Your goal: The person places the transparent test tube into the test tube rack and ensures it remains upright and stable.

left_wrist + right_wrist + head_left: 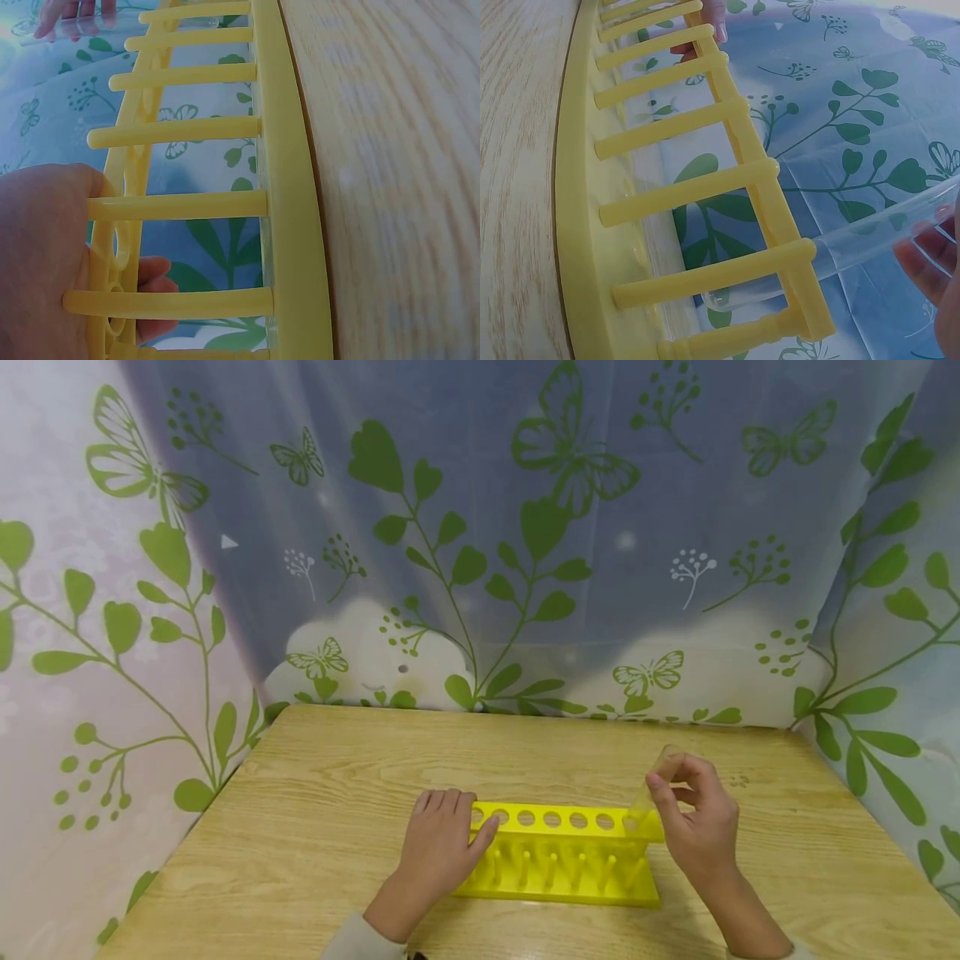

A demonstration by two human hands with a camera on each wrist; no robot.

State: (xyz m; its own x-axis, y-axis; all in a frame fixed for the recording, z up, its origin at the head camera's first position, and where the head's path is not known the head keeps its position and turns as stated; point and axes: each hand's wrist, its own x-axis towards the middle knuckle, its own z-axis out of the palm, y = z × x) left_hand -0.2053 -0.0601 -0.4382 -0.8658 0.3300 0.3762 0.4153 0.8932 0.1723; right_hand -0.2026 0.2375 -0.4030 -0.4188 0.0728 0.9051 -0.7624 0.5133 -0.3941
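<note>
A yellow test tube rack (558, 896) stands on the table, with a row of round holes along its top bar and upright pegs on its base. My left hand (438, 842) grips the left end of the top bar, thumb on the near side and fingers over the far side. With thumb and fingers my right hand (703, 818) pinches a clear test tube (642, 800) near its upper end. The tube leans through the rightmost hole. In the right wrist view, the rounded bottom of the test tube (727, 298) hangs below the top bar, behind the end peg.
The rack rests on a wood-grain table (300, 827). Behind the table hangs a curtain (480, 527) printed with green leaves and butterflies, and similar cloth closes both sides. The other holes of the rack hold no tubes.
</note>
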